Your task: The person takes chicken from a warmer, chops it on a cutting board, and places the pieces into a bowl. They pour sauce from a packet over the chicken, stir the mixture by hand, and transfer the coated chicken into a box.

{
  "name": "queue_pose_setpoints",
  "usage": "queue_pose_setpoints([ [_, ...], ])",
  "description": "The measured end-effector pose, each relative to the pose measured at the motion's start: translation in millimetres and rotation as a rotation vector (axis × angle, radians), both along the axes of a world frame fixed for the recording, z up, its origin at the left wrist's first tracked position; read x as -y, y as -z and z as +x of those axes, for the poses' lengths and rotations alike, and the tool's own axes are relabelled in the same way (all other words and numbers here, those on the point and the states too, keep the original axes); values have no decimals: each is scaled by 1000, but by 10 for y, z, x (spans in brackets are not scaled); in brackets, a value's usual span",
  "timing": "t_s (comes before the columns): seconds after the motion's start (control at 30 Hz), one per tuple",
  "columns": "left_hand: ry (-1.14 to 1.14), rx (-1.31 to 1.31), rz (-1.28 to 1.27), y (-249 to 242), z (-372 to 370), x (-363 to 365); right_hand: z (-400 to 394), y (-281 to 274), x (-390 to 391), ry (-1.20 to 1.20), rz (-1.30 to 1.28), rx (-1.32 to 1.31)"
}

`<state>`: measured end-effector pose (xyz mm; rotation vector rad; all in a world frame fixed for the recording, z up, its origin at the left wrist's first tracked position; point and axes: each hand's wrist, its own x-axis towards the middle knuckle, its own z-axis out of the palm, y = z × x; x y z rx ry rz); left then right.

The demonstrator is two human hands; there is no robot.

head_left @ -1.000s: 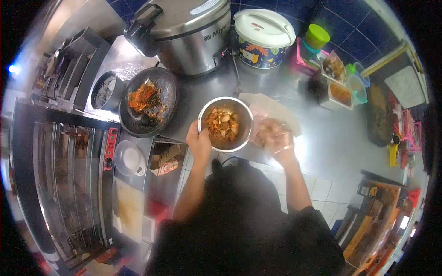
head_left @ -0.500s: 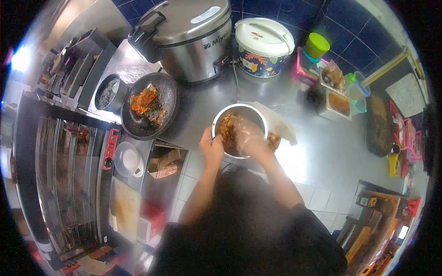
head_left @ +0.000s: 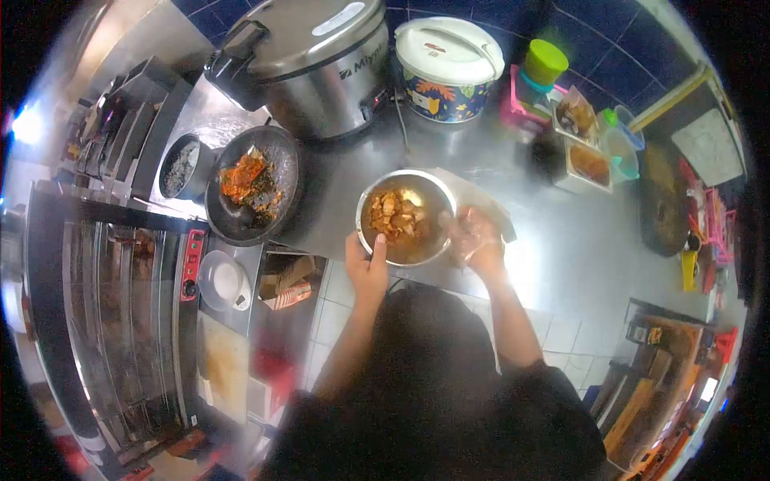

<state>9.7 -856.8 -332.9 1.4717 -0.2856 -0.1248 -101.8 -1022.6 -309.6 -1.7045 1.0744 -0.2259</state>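
A round metal bowl [head_left: 425, 255] with chopped brown food pieces [head_left: 395, 215] in its left part is at the counter's front edge. My left hand [head_left: 367, 263] grips the bowl's lower left rim, thumb over the edge. My right hand [head_left: 476, 234], in a clear plastic glove, is just beyond the bowl's right rim, over a sheet of paper [head_left: 473, 192]. Motion blurs its fingers, and I cannot make out whether they hold anything.
A dark stone mortar [head_left: 293, 188] with reddish food stands left, beside a small pot of white grains [head_left: 184, 167]. Behind are a large rice cooker [head_left: 321, 92] and a patterned container [head_left: 449, 96]. Metal food trays [head_left: 585, 164] stand right.
My right hand has come out of the bowl and moved right, over the paper. More of the food in the bowl shows. My left hand still holds the rim.
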Motion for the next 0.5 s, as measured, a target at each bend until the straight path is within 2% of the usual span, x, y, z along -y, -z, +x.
queue_pose_setpoints([
  [0.07,98,264,259,-92,108,-160,85,-38,140,-27,71,68],
  [0.13,160,214,282,-65,278,-195,269,-338,229,-204,-269,-112],
  [0.23,236,226,387,-184,411,-159,363,-486,324,-335,-388,-64],
  [0.27,317,343,436,-208,432,-175,396,-412,406,-334,-390,-59],
  [0.3,399,462,487,-225,442,-175,421,-257,492,-401,-477,63],
  [0.33,400,466,496,-238,442,-154,450,-188,532,-465,-557,187],
  [0.4,237,772,552,-241,417,-93,478,-45,579,-457,-490,278],
  [0.47,176,772,574,-159,403,-11,444,9,534,-431,-422,367],
  [0.5,99,768,579,-108,409,26,410,14,484,-396,-497,312],
])
